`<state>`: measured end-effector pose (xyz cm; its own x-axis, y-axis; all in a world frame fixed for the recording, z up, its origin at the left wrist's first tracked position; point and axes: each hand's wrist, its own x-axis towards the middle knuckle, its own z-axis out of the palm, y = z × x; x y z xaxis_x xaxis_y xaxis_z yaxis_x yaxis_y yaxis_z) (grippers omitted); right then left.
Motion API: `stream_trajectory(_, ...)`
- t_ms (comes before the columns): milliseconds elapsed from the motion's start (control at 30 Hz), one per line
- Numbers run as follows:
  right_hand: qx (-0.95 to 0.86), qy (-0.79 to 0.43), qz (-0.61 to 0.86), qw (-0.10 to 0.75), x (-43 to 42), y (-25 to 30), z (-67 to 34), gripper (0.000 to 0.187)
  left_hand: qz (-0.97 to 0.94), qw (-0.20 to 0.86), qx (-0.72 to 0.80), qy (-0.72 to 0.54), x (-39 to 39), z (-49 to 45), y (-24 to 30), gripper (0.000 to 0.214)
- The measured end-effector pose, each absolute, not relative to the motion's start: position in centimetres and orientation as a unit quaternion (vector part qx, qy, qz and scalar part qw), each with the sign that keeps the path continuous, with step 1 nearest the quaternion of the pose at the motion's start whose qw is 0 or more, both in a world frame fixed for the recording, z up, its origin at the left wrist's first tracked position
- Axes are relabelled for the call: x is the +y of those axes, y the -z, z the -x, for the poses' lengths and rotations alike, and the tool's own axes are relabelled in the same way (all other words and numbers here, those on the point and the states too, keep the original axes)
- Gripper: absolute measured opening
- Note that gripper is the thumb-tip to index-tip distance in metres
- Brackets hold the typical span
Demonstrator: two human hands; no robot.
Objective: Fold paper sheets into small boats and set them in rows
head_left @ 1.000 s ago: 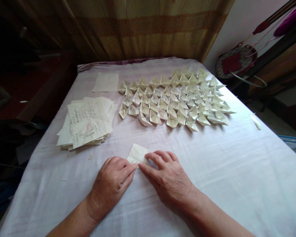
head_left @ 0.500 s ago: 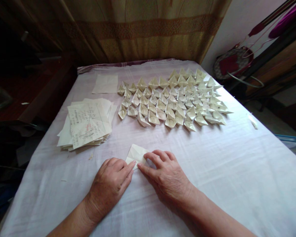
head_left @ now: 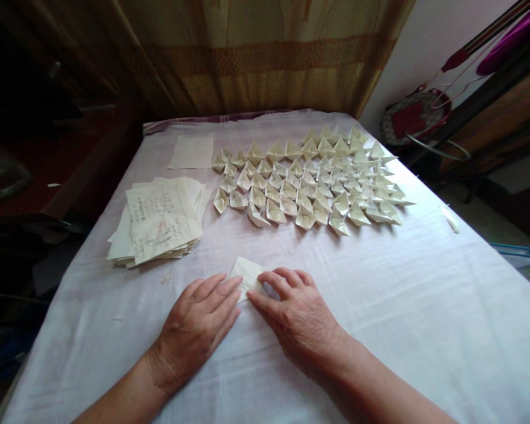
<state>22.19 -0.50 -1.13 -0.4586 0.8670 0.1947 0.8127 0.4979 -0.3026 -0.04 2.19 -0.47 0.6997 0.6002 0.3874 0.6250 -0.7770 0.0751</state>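
Observation:
A small folded piece of off-white paper lies on the cloth in front of me, one corner pointing away. My left hand is stretched out flat, its fingertips resting on the paper's left edge and its thumb lower down, off the paper. On the other side, my right hand holds the right edge between a bent forefinger and the thumb, its thumb tip at the near corner. The fingers hide parts of the paper's sides. Beyond it stand several rows of folded paper boats.
A stack of paper sheets, the top one with handwriting, lies left of the boats. Behind it is a single blank sheet. White cloth covers the surface. A curtain hangs behind, and a bag is at the right.
My left fingers have straightened and flattened along the paper's left edge, the thumb drawing back from the near corner. My right hand keeps nearly the same place. The view has shifted slightly.

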Motion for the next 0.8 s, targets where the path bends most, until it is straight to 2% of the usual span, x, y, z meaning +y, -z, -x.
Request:
stream_trajectory(567,-0.848,-0.070,0.497,0.169,-0.64,0.99,-22.06,0.037,0.931,0.048,-0.305,0.194,2.39,0.49,0.50,0.028)
stream_trajectory(800,-0.844,-0.086,0.499,0.176,-0.69,0.78,-21.95,0.029,0.932,0.048,-0.295,0.203,2.37,0.64,0.59,0.026)
